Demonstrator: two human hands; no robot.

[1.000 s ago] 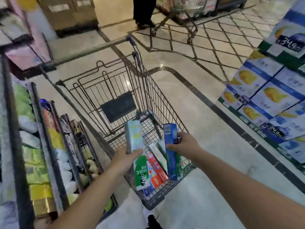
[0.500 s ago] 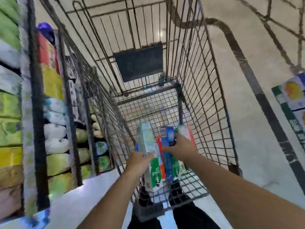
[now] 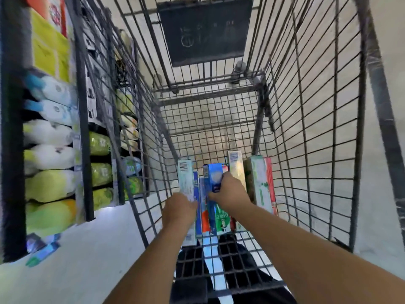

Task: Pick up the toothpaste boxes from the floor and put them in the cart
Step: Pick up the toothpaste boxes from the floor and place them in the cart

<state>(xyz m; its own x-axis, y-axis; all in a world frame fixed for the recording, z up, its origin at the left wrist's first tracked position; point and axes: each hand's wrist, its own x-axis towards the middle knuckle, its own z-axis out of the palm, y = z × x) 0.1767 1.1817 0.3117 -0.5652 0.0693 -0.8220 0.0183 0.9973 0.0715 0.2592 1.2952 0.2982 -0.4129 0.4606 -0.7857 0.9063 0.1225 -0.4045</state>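
Both my arms reach down into the wire shopping cart [image 3: 306, 128]. My left hand [image 3: 180, 208] grips a pale teal toothpaste box [image 3: 185, 178] at the cart's left side. My right hand [image 3: 229, 193] grips a blue toothpaste box [image 3: 214, 178] in the middle. Both boxes are low in the cart, among several other toothpaste boxes lying on its floor, including a green and red one [image 3: 262, 185] on the right and a cream one [image 3: 235, 163]. Another blue box [image 3: 42, 255] lies on the floor outside the cart, at the lower left.
A dark shelf unit [image 3: 13, 128] with green, yellow and white soft packs [image 3: 50, 183] stands close on the cart's left. A black plate [image 3: 206, 29] hangs on the cart's far end. My dark shoes [image 3: 232, 253] show under the cart's near end. Pale stone floor [image 3: 390, 62] lies to the right.
The view has dropped and closed in on the cart. Both hands have carried their boxes from above the cart's rim down deep inside, close to the boxes on its floor.
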